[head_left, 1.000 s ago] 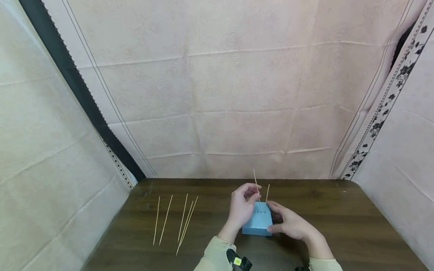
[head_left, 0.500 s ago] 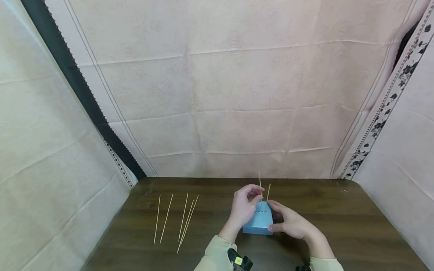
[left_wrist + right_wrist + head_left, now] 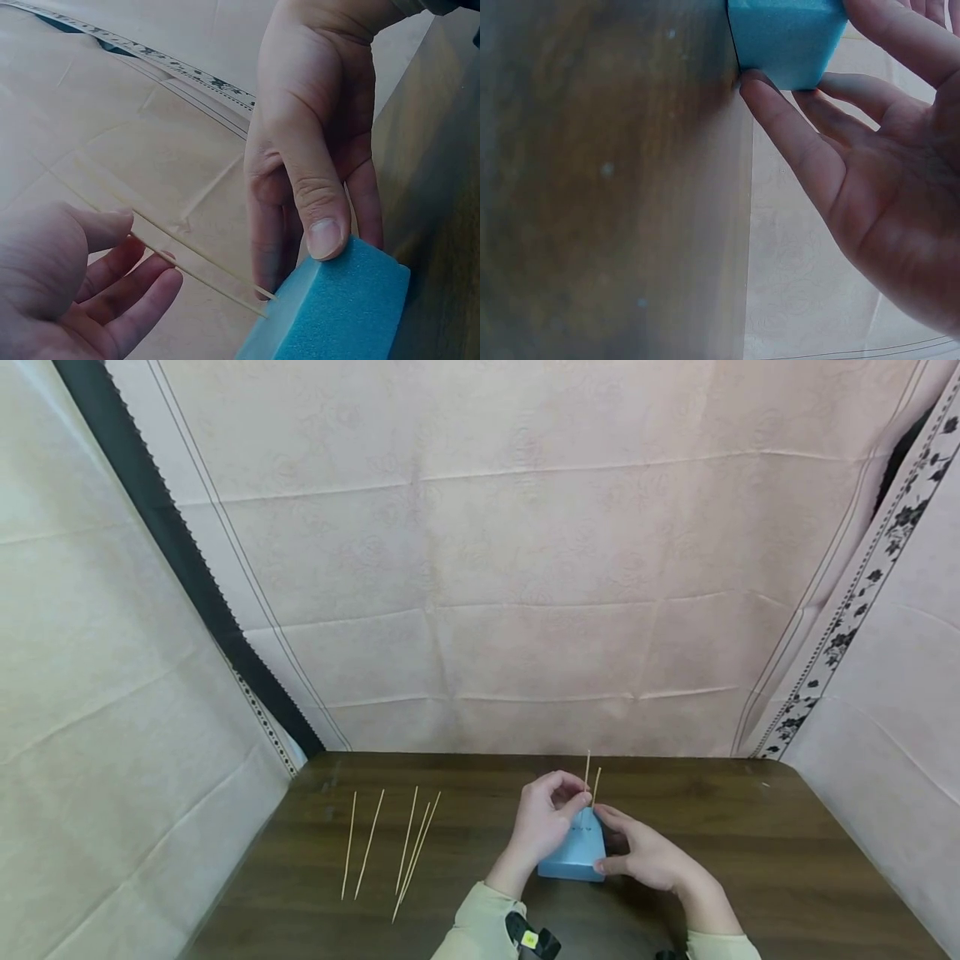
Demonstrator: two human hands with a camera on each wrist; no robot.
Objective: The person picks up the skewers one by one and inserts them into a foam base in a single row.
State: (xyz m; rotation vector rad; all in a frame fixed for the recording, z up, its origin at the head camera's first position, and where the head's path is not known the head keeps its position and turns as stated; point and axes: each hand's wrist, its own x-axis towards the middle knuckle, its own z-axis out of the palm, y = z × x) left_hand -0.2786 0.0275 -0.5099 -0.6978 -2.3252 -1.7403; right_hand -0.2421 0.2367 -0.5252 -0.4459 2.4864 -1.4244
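Note:
A blue foam block [image 3: 572, 862] with small dark holes in its top stands on the table. My left hand [image 3: 543, 822] is over its far left part, pinching a thin wooden stick [image 3: 587, 768] between thumb and fingers. In the left wrist view, the lower end of this pinched stick [image 3: 202, 277] meets the block's top face. A second stick [image 3: 597, 787] stands in the foam close beside it, leaning slightly. My right hand [image 3: 648, 857] grips the block's right side, thumb at the front and fingers towards the back. In the right wrist view, fingers [image 3: 799, 135] touch the block.
Several loose wooden sticks [image 3: 369, 845] lie apart on the left of the dark wooden table [image 3: 480, 785]. Pale cloth [image 3: 540, 610] hangs behind the table, with more cloth at both sides. Dark straps with devices [image 3: 528, 935] sit at the wrists.
The pinched stick has become more upright, and its top has dropped and shifted right. My left hand has moved slightly right and down with it. The right hand keeps its grip on the block.

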